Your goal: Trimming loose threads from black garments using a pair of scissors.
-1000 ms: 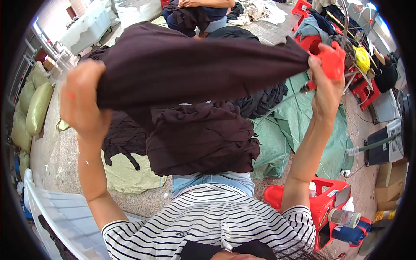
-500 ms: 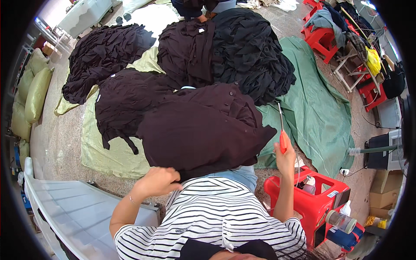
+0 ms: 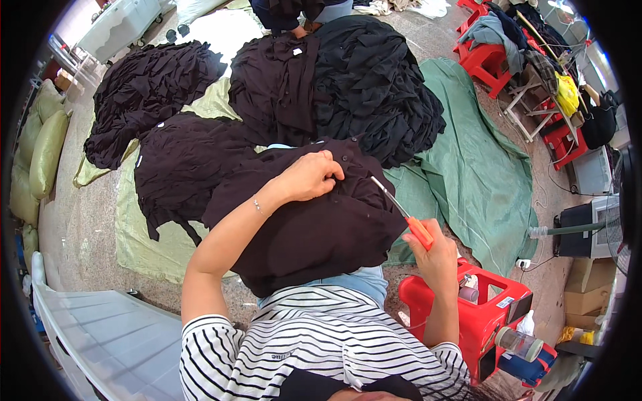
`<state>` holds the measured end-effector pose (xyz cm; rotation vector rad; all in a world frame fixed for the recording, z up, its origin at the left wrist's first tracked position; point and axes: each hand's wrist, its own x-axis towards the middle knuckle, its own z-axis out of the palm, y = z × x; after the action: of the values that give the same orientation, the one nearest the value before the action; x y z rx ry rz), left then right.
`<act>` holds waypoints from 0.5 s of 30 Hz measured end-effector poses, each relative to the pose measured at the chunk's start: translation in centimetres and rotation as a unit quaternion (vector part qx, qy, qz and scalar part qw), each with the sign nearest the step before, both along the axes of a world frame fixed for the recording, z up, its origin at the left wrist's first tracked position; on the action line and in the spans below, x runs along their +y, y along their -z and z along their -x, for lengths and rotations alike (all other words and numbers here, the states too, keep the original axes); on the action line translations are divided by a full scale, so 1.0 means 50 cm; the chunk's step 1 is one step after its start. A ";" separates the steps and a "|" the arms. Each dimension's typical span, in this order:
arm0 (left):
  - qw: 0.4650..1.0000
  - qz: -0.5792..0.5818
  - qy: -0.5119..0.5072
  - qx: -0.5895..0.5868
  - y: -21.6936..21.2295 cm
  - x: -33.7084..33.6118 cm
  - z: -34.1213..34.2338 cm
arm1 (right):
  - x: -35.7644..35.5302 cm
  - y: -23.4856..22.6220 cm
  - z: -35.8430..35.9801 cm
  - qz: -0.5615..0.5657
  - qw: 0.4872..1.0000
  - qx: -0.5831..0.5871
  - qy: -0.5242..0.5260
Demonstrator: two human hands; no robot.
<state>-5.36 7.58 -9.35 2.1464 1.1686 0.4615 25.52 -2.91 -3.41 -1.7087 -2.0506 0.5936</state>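
A dark brown garment (image 3: 314,234) lies bunched over my lap. My left hand (image 3: 309,175) reaches across it and pinches a fold of the fabric near its far edge. My right hand (image 3: 435,257) is closed around the orange handle of a small pair of thread snips (image 3: 403,214), whose metal tips point up and left toward the garment's right edge. The blades are close to the cloth; whether they touch it I cannot tell.
Several heaps of dark garments (image 3: 374,87) lie ahead on pale green sheets (image 3: 137,234) and a green tarp (image 3: 475,167). A red plastic stool (image 3: 491,317) holding small bottles stands at my right. Another person (image 3: 294,13) sits at the far side. A white crate (image 3: 107,334) is at lower left.
A second ago both hands held the garment spread up high. It has come down onto my lap, my left hand moved onto its far edge, and the right hand brought the snips beside it.
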 end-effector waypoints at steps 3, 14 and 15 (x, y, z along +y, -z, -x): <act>0.999 0.027 -0.036 -0.018 0.013 0.000 0.004 | 0.010 -0.023 0.009 -0.012 1.000 -0.013 -0.026; 0.985 -0.099 -0.131 -0.050 0.043 -0.033 -0.026 | 0.040 -0.077 0.054 -0.040 0.983 -0.142 -0.110; 0.985 -0.099 -0.131 -0.050 0.049 -0.034 -0.028 | 0.039 -0.077 0.056 -0.054 0.981 -0.151 -0.113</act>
<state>-3.99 5.88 -11.80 2.1129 1.4037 0.8225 22.74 -0.96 0.42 -1.5938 -2.4628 0.2939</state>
